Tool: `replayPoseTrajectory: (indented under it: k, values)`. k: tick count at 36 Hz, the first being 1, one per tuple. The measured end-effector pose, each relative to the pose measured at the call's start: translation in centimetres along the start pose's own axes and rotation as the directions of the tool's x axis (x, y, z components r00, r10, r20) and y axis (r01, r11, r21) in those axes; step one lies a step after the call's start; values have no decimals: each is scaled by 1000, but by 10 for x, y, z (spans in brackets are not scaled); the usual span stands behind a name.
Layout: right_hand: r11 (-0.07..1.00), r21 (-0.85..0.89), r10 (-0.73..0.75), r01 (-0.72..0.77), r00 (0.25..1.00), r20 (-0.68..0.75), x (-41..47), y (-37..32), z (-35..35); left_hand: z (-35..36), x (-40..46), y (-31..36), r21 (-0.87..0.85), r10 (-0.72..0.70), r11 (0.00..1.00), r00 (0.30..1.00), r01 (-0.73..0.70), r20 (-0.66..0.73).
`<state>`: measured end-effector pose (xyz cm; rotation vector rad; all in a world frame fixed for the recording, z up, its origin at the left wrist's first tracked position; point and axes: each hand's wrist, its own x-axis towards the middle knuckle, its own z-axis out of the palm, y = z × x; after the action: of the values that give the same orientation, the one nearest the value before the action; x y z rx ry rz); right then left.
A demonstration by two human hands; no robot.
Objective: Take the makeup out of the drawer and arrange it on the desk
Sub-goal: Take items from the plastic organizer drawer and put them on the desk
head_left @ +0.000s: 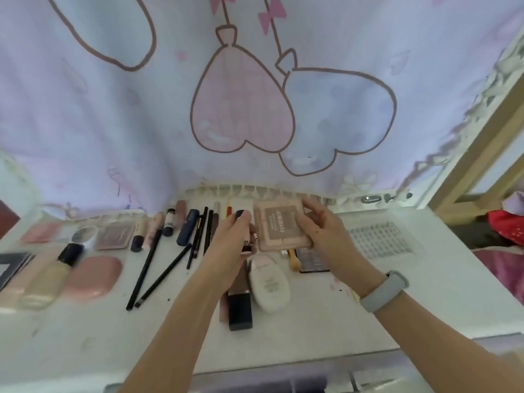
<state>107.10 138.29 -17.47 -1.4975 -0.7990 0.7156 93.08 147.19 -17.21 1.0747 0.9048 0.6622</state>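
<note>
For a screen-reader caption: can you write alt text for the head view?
Over a white desk lined with makeup, the right hand holds a pink palette while the left hand grips a small dark-capped tube. Black pencils lie to the left.

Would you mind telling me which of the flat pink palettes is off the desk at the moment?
The square pink palette with brown lettering, which the right hand holds. The other pink palettes lie flat on the desk, far left.
</note>
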Motion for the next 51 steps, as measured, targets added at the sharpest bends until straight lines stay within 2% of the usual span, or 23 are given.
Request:
replayPoseTrajectory:
  k: [2, 4, 6, 9, 11, 18, 28, 33, 35, 37, 39, 42, 44, 46, 51]
  values:
    - [1000, 15, -15, 16, 999, -48, -14, 6, -15, -8, -12, -5, 54, 12, 999, 993, -6, -114]
    - [1000, -20, -21, 18, 992, -127, -25, 14, -34, -27, -21, -15, 232, 113, 970, 976, -69, -186]
    - [997, -68, -36, 22, 975, -219, -38, 23, -56, -50, -34, -28, 459, 250, 881, 939, -119, -236]
    - [976, -220, -77, -6, 927, -368, -56, 38, -87, -78, -48, -45, 671, 347, 738, 890, -66, -295]
    - [950, -304, -75, -74, 890, -450, -66, 48, -106, -86, -55, -54, 729, 382, 683, 866, -30, -322]
    - [830, -469, -26, -303, 818, -574, -81, 69, -135, -81, -55, -67, 750, 440, 659, 836, -53, -328]
    - [682, -629, -54, -373, 832, -552, -91, 68, -129, -65, -42, -70, 826, 476, 562, 835, -49, -275]
    - [519, -764, -137, -384, 845, -517, -96, 71, -124, -67, -39, -70, 844, 516, 530, 822, -84, -242]
    - [490, -783, -174, -383, 837, -519, -98, 74, -120, -67, -39, -70, 848, 518, 522, 823, -87, -234]
    - [492, -813, -249, -312, 844, -475, -100, 75, -115, -66, -41, -72, 849, 526, 520, 819, -95, -230]
    - [469, -865, -357, -176, 858, -368, -103, 77, -107, -64, -44, -75, 852, 560, 506, 803, -135, -205]
    - [399, -916, -470, -30, 852, -232, -109, 80, -93, -66, -51, -84, 878, 616, 435, 777, -199, -129]
    - [364, -932, -479, -4, 857, -190, -111, 83, -86, -69, -53, -89, 892, 635, 396, 767, -218, -95]
    - [334, -943, -489, 2, 856, -171, -112, 84, -83, -72, -55, -92, 902, 615, 377, 785, -211, -73]
    - [359, -933, -407, -21, 896, -177, -111, 80, -81, -72, -54, -92, 943, 531, 294, 847, -158, -24]
